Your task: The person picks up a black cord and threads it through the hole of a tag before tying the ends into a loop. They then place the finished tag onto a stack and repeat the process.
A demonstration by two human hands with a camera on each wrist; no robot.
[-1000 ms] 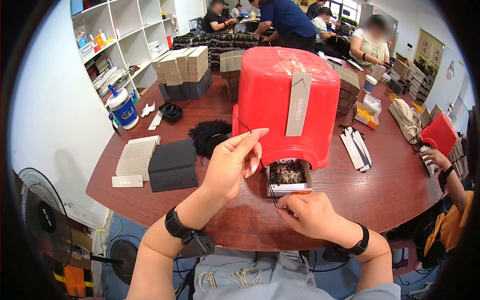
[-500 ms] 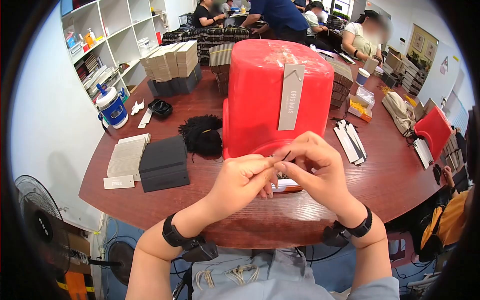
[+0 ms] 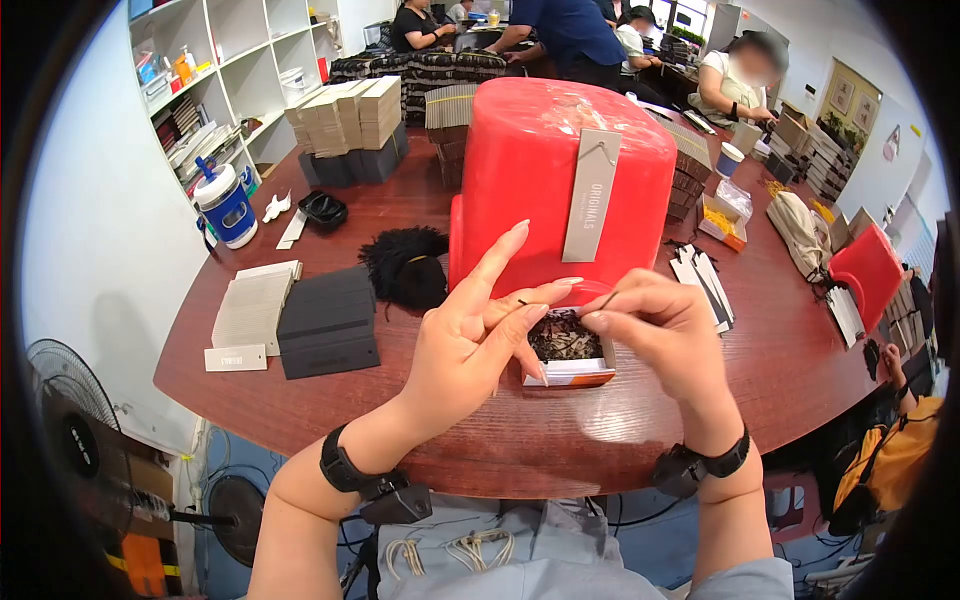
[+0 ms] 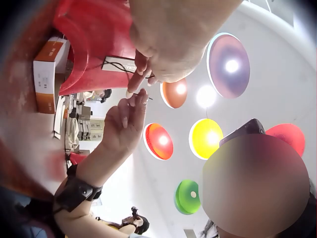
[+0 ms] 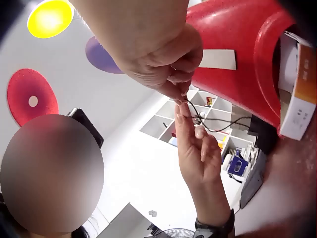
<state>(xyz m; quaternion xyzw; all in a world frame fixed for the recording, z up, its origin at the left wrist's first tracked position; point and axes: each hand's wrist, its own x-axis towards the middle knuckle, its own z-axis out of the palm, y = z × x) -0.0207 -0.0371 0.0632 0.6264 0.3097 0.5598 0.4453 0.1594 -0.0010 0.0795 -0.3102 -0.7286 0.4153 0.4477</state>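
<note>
A thin black cord (image 5: 213,130) hangs in a loose loop at the fingers in the right wrist view. My left hand (image 3: 455,350) pinches it between thumb and fingers, the index finger pointing up and away. Close to its right, my right hand (image 3: 668,322) pinches a short dark end of cord between thumb and index finger. Both hands are raised in front of a red plastic stool (image 3: 525,170) bearing a grey tag (image 3: 590,200) marked ORIGINALS. Below the hands, a small open box (image 3: 572,380) holds many black and light bits, partly hidden by the left fingers.
On the left lie a row of grey tags (image 3: 245,318), dark cards (image 3: 328,330) and a black cord bundle (image 3: 405,268). White and black strips (image 3: 700,285) lie to the right. A blue-and-white jug (image 3: 226,205) stands farther left. Several people work behind.
A second ago the hands stood apart with the cord stretched between them. They came together over the box, then separated slightly, and the left index finger has straightened upward.
</note>
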